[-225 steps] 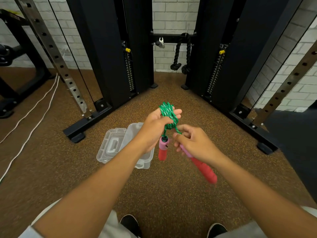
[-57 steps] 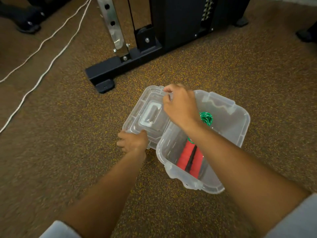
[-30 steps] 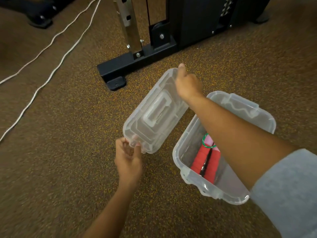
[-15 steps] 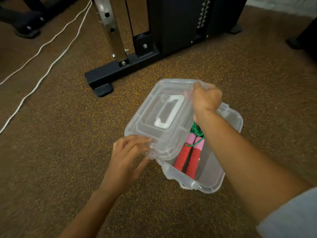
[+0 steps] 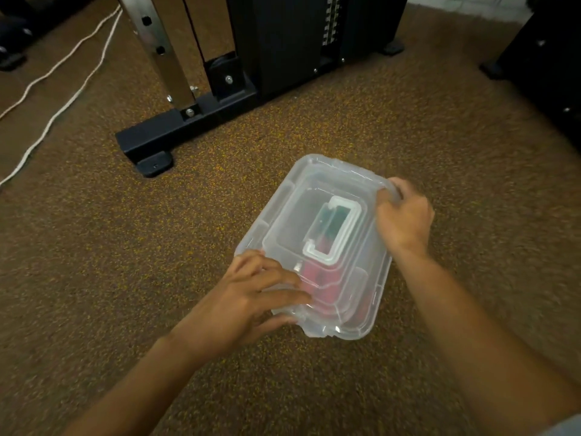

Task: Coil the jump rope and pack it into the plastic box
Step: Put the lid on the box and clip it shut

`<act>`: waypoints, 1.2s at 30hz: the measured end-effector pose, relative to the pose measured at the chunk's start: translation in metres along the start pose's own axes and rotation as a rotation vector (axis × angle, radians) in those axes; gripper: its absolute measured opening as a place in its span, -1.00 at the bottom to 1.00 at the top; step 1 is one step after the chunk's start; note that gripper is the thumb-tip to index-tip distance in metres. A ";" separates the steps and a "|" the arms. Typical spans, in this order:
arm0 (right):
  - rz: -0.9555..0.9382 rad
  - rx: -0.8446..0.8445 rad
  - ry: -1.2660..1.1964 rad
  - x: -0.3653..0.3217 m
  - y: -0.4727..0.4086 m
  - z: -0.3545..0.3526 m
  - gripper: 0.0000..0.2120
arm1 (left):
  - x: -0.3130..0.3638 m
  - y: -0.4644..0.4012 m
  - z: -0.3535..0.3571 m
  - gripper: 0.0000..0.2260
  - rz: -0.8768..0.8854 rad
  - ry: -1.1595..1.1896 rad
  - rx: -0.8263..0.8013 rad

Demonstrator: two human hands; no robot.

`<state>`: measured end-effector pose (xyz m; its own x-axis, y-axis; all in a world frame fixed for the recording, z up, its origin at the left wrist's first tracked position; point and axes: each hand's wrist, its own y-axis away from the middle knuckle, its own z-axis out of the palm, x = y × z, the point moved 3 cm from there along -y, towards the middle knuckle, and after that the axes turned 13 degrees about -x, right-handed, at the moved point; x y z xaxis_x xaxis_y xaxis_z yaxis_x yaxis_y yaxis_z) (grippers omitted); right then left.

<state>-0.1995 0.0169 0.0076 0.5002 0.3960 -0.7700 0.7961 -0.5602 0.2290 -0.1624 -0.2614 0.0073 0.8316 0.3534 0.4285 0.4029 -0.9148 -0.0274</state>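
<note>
The clear plastic box [image 5: 375, 294] stands on the brown speckled floor with its clear lid [image 5: 283, 212] lying on top, white handle [image 5: 333, 234] flat in the middle. Through the lid I see the jump rope [image 5: 317, 275] inside: red handles toward me, dark green cord farther back. My left hand [image 5: 251, 297] rests on the lid's near left corner, fingers spread flat over it. My right hand [image 5: 402, 218] grips the lid's right edge near the far corner.
A black machine base foot [image 5: 151, 143] lies to the far left of the box, with a steel perforated upright [image 5: 154, 48] and black weight-stack housing [image 5: 283, 42] behind. White cords [image 5: 59, 99] run across the floor at the left. Another black frame [image 5: 540, 70] stands at the right.
The lid, held tilted over the box's left side half a second ago, now lies flat across the box. My left hand moved onto its near corner; my right hand shifted to the right edge.
</note>
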 end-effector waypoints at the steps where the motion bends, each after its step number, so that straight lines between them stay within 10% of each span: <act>1: 0.007 0.001 -0.026 0.003 0.001 -0.002 -0.53 | 0.002 -0.001 0.000 -0.71 0.003 0.023 -0.002; 22: -0.001 -0.153 -0.061 0.023 -0.003 -0.008 -0.69 | 0.021 0.001 0.030 -0.62 -0.113 0.021 0.046; 32: 0.098 -0.267 -0.052 0.016 -0.018 -0.007 -0.68 | 0.014 -0.051 -0.002 -0.79 -0.346 0.157 0.362; 36: 0.073 -0.269 0.005 0.001 -0.030 -0.015 -0.55 | -0.016 -0.110 -0.018 -0.72 -0.405 0.107 0.181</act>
<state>-0.2183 0.0446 0.0090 0.5604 0.3659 -0.7430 0.8196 -0.3743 0.4339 -0.2270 -0.1702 0.0200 0.5525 0.6450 0.5280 0.7560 -0.6545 0.0085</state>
